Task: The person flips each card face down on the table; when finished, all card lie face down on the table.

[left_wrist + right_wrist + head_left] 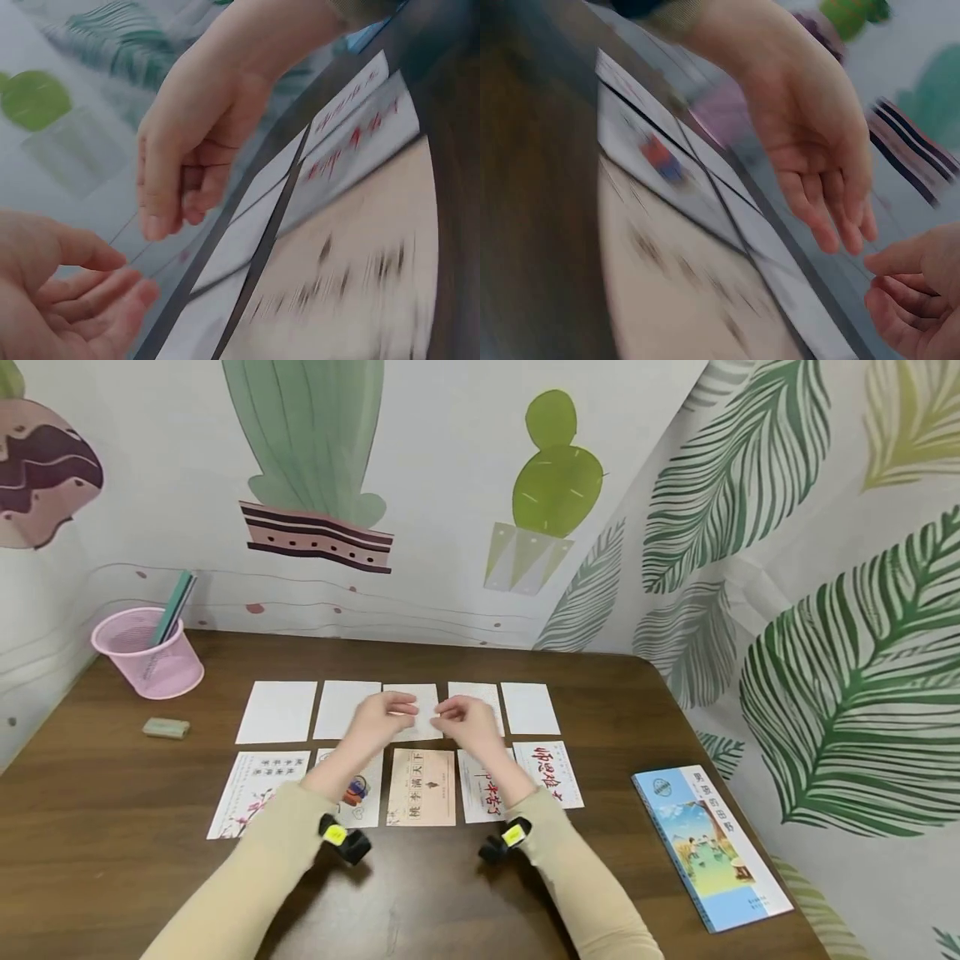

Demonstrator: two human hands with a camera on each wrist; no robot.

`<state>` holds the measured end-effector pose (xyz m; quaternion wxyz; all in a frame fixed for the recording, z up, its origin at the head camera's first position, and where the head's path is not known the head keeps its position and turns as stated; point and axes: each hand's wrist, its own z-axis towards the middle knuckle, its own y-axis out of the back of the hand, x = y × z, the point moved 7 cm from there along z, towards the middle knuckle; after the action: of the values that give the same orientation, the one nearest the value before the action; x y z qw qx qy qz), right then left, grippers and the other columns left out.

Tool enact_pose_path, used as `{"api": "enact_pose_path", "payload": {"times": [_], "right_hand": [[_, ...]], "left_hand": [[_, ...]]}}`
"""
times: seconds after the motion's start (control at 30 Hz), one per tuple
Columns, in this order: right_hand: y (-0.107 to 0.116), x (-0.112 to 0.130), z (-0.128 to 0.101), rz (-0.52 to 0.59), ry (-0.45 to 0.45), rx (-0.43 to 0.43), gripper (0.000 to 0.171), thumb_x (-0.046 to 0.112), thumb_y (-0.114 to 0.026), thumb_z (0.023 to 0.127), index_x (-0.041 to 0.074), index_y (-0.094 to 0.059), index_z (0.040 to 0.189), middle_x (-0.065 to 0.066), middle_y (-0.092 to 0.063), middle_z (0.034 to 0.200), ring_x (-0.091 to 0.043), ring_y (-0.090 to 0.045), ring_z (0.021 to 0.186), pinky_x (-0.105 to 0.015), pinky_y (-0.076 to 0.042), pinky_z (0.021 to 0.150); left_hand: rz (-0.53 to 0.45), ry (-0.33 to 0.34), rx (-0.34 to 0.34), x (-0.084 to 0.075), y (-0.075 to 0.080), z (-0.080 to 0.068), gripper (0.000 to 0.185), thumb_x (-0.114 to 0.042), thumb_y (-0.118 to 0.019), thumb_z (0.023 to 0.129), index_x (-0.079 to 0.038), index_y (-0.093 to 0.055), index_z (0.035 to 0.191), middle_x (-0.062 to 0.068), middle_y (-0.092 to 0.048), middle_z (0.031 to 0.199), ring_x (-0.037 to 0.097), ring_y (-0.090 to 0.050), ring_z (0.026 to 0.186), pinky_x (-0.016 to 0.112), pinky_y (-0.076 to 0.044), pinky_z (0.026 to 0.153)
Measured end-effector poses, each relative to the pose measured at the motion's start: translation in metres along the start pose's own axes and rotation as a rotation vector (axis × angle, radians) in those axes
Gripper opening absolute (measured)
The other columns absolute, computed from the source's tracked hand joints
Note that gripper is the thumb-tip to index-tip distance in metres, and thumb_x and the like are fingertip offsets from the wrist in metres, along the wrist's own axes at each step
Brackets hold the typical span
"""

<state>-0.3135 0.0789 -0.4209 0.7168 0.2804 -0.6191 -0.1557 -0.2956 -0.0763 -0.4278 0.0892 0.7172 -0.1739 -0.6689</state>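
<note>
You sit at a dark brown wooden table point(112, 827) in a corner. Beyond your hands hangs a pale wall sheet printed with green potted cacti point(557, 485); off to the right of them runs a white curtain patterned with big green fern leaves point(847, 693). Light falls soft and even.

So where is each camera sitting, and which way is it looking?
Head: worn on the head, looks forward and down at the table; both sleeves, the left hand and the right hand show above the cards.
Left wrist: on the left wrist, looks past its open palm across to the right hand and the blurred cards.
Right wrist: on the right wrist, looks across to the left hand, with its own curled fingers at the corner.
Shared: every view shows both hands close together, apart, over the cards.
</note>
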Motion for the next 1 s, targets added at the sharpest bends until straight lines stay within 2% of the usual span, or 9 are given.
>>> {"api": "enact_pose_path", "payload": {"times": [0.1,0.27,0.43,0.53,0.67,0.73,0.83,1.0], "right_hand": [[-0.038,0.021,-0.005,0.021,0.020,0.077,0.019,0.013,-0.077,0.082,0.004,-0.073,0.098,-0.009,-0.073,0.087,-0.010,-0.064,0.071,-0.018,-0.053,0.063],[-0.092,0.044,-0.016,0.058,-0.016,0.213,0.020,0.014,-0.078,0.081,0.005,-0.073,0.098,-0.003,-0.072,0.083,-0.003,-0.060,0.063,-0.016,-0.050,0.057],[-0.125,0.059,-0.027,0.066,-0.060,0.269,0.020,0.015,-0.080,0.079,0.008,-0.073,0.096,0.003,-0.070,0.079,0.000,-0.058,0.062,-0.015,-0.048,0.058],[-0.137,0.068,-0.030,0.086,-0.054,0.281,0.019,0.013,-0.081,0.078,0.007,-0.073,0.095,0.004,-0.070,0.077,0.001,-0.057,0.061,-0.014,-0.047,0.058],[-0.147,0.077,-0.032,0.068,-0.036,0.267,0.020,0.010,-0.082,0.076,0.007,-0.073,0.093,0.004,-0.069,0.076,0.001,-0.054,0.059,-0.014,-0.045,0.057],[-0.151,0.081,-0.032,0.036,-0.030,0.261,0.021,0.009,-0.083,0.075,0.008,-0.072,0.093,0.005,-0.068,0.076,0.001,-0.053,0.059,-0.013,-0.044,0.056],[-0.157,0.086,-0.034,-0.017,-0.018,0.268,0.024,0.010,-0.084,0.073,0.010,-0.072,0.094,0.006,-0.068,0.079,0.001,-0.053,0.062,-0.013,-0.044,0.059],[-0.165,0.096,-0.035,-0.083,0.003,0.278,0.030,0.011,-0.086,0.070,0.012,-0.072,0.096,0.008,-0.068,0.081,0.002,-0.054,0.068,-0.011,-0.043,0.063]], "left_hand": [[0.068,0.031,-0.027,0.017,0.035,-0.018,0.045,-0.008,-0.059,0.091,0.005,-0.053,0.134,0.024,-0.065,0.123,0.036,-0.064,0.110,0.043,-0.053,0.093],[0.123,0.111,-0.062,0.044,0.084,-0.051,0.049,-0.016,-0.057,0.095,0.009,-0.049,0.136,0.029,-0.062,0.124,0.032,-0.067,0.101,0.035,-0.054,0.085],[0.212,0.134,-0.081,0.061,0.122,-0.075,0.052,-0.022,-0.059,0.095,0.012,-0.049,0.133,0.031,-0.063,0.118,0.025,-0.069,0.091,0.025,-0.051,0.072],[0.225,0.165,-0.091,0.071,0.142,-0.083,0.055,-0.025,-0.059,0.095,0.014,-0.048,0.133,0.032,-0.061,0.120,0.022,-0.069,0.090,0.026,-0.052,0.071],[0.225,0.231,-0.045,0.084,0.162,-0.089,0.063,-0.032,-0.056,0.098,0.016,-0.042,0.135,0.036,-0.056,0.127,0.028,-0.068,0.098,0.032,-0.056,0.077],[0.232,0.262,-0.016,0.090,0.170,-0.091,0.066,-0.035,-0.054,0.099,0.017,-0.040,0.136,0.037,-0.054,0.129,0.029,-0.069,0.099,0.030,-0.057,0.076],[0.243,0.295,0.023,0.096,0.178,-0.095,0.069,-0.037,-0.052,0.100,0.020,-0.038,0.136,0.039,-0.052,0.129,0.030,-0.069,0.098,0.027,-0.057,0.074],[0.245,0.328,0.057,0.101,0.183,-0.101,0.070,-0.038,-0.050,0.101,0.022,-0.036,0.135,0.039,-0.051,0.130,0.029,-0.071,0.095,0.030,-0.059,0.076]]}}
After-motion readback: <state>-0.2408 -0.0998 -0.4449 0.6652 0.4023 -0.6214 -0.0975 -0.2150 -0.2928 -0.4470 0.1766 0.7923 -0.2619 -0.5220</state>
